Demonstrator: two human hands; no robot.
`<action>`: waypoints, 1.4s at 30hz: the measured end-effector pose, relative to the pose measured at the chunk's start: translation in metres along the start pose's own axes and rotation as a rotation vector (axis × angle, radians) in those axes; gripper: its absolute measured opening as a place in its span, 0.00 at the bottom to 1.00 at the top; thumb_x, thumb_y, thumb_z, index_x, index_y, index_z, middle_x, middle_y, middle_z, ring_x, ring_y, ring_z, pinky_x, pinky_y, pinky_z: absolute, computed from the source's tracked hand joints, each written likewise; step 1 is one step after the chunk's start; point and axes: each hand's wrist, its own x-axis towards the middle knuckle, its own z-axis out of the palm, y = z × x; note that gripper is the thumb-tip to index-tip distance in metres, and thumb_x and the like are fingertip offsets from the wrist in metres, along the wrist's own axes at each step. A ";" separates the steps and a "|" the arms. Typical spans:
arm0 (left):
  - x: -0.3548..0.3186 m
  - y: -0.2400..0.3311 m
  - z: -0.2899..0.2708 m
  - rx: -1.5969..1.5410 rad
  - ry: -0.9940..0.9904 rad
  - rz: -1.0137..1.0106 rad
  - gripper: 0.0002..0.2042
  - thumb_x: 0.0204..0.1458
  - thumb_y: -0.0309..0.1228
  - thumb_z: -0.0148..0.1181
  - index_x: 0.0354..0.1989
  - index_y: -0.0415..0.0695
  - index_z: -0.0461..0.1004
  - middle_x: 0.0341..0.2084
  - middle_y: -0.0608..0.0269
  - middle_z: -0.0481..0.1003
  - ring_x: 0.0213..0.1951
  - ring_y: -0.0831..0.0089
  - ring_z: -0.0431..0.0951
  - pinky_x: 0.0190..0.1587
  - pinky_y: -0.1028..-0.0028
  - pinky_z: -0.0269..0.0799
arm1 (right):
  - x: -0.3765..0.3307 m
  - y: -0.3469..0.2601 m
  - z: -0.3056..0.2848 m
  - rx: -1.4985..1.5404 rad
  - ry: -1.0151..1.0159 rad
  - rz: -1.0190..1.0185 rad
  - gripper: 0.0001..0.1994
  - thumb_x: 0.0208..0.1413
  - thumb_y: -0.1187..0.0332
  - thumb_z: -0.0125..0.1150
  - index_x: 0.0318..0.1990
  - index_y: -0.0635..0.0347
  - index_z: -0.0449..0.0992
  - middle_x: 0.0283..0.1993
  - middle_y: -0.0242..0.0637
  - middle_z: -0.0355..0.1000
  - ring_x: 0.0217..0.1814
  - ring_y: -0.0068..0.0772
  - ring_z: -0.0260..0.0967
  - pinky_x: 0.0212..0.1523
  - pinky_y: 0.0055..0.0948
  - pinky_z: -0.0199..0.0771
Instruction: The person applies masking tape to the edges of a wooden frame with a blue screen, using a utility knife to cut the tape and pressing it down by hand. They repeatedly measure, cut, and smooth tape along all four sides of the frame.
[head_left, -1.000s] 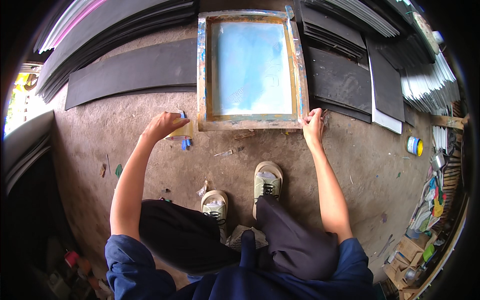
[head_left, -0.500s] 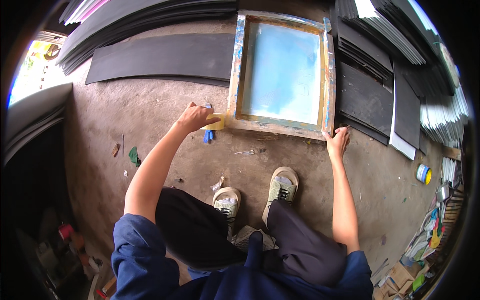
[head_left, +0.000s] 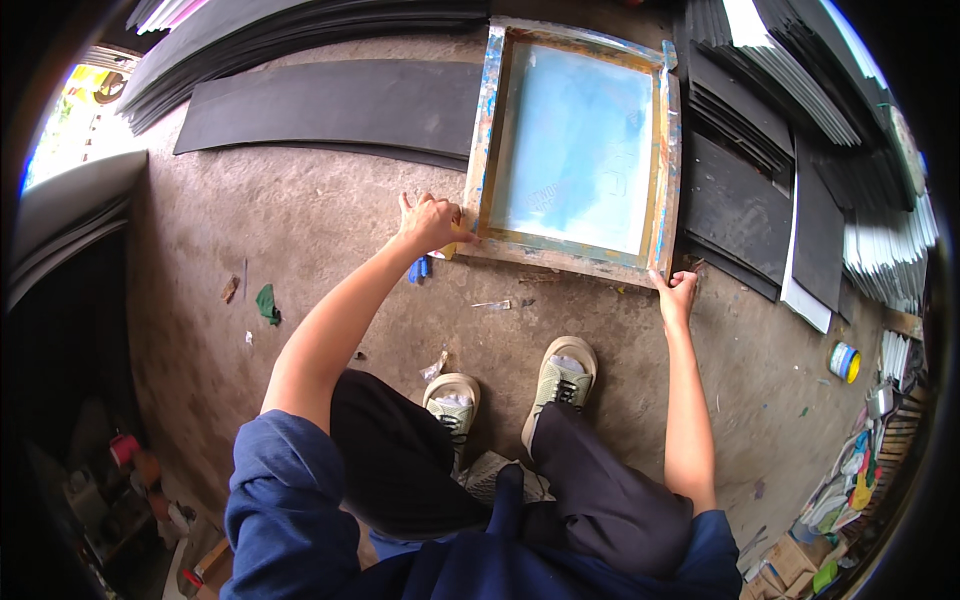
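Observation:
A screen-printing frame (head_left: 560, 263) with paint-stained wooden sides and pale blue mesh lies in front of me on the concrete floor. My left hand (head_left: 432, 222) is at its near left corner, thumb over the wood and one finger raised. Partly under that hand shows a yellowish roll of tape (head_left: 443, 252), mostly hidden, with a small blue object (head_left: 419, 269) beside it. At the near right corner, my right hand (head_left: 676, 292) pinches the wooden edge between thumb and curled fingers.
Black boards (head_left: 330, 110) lie left of the frame, with more dark boards (head_left: 738, 205) stacked on its right. A green scrap (head_left: 267, 304) and other litter dot the floor. A blue and yellow tub (head_left: 845, 362) stands at the right. My shoes (head_left: 560, 385) are below the frame.
My left hand has moved right, from the roll of tape onto the frame's near left corner. The right hand stays at the other corner. The view has shifted slightly.

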 end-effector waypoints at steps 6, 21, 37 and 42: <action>-0.004 -0.007 0.003 0.037 0.113 0.030 0.29 0.37 0.60 0.59 0.42 0.50 0.75 0.42 0.63 0.72 0.54 0.62 0.63 0.57 0.33 0.34 | -0.004 -0.029 -0.014 -0.035 0.075 -0.007 0.22 0.44 0.58 0.66 0.40 0.62 0.63 0.35 0.38 0.61 0.39 0.32 0.58 0.43 0.33 0.61; -0.100 -0.122 0.109 -1.287 0.768 -0.330 0.14 0.56 0.37 0.51 0.43 0.41 0.72 0.38 0.63 0.75 0.43 0.75 0.72 0.47 0.74 0.65 | -0.182 -0.148 0.212 0.132 -0.731 -0.328 0.10 0.43 0.68 0.64 0.31 0.61 0.71 0.31 0.40 0.70 0.31 0.39 0.68 0.39 0.34 0.69; -0.121 -0.156 0.142 -1.534 1.093 -0.518 0.11 0.58 0.37 0.48 0.41 0.46 0.72 0.39 0.68 0.73 0.45 0.77 0.71 0.48 0.75 0.63 | -0.257 -0.196 0.302 -0.109 -0.140 -0.043 0.18 0.42 0.67 0.66 0.37 0.58 0.62 0.38 0.43 0.64 0.41 0.41 0.63 0.40 0.39 0.63; -0.138 -0.173 0.126 -1.551 1.213 -0.541 0.11 0.57 0.37 0.48 0.41 0.47 0.72 0.38 0.70 0.73 0.44 0.78 0.71 0.46 0.75 0.63 | -0.264 -0.208 0.238 0.734 -0.839 0.524 0.09 0.54 0.71 0.54 0.37 0.58 0.60 0.31 0.35 0.69 0.27 0.27 0.70 0.25 0.19 0.63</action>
